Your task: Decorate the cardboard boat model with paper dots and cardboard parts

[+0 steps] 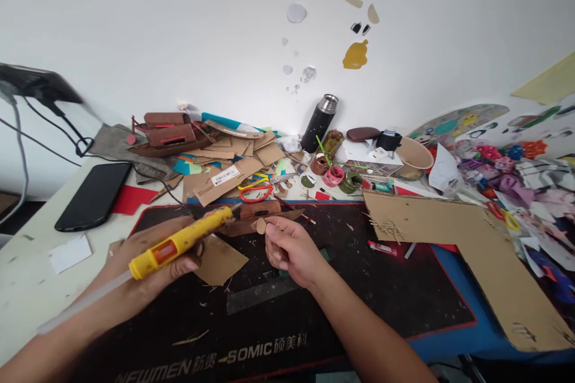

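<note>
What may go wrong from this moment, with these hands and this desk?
The glue gun in the left hand has its nozzle near the right hand; if hot, it might burn the skin. The small cardboard disc, held by fingertips, could slip. The pink paint jar stands open with a brush in it; a knock might spill it.

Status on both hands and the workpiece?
Left hand: holding yellow glue gun. Right hand: pinching small cardboard disc. Brown cardboard piece just behind disc; cardboard square beside left hand.
</note>
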Motion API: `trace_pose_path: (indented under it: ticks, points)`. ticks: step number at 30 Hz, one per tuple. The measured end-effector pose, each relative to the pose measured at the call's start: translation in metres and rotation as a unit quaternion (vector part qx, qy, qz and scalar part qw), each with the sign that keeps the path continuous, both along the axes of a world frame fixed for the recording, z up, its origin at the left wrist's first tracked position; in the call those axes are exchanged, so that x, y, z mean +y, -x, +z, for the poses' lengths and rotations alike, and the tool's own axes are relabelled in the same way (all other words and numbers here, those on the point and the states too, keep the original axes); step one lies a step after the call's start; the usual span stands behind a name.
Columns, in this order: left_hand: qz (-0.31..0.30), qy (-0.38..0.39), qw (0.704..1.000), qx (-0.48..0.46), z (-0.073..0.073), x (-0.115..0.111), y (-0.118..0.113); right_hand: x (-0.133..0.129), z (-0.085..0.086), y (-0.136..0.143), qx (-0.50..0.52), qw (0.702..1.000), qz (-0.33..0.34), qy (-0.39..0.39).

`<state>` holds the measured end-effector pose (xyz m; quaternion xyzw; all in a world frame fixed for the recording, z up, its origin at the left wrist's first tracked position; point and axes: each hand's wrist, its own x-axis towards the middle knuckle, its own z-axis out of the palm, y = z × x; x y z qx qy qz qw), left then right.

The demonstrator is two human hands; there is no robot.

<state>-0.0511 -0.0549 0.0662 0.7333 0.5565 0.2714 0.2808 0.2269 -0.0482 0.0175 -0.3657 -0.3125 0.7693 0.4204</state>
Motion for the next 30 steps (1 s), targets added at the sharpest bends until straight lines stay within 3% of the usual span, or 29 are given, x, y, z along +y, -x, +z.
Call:
trace_pose_path:
  ticks: [6,13,30]
  points:
    - [-0.134,-0.003,0.991,-0.01,-0.008,-0.001,-0.006,-0.002,0.001,-0.005,0.045,0.999,0.012,-0.007]
    - [-0.16,-0.046,0.986,0.019,-0.03,-0.005,-0.001,-0.004,0.0,-0.006,0.071,0.997,0.026,-0.008]
    - [-0.177,-0.098,0.979,0.014,-0.026,-0.009,-0.013,-0.005,-0.002,-0.004,0.091,0.995,0.028,-0.001]
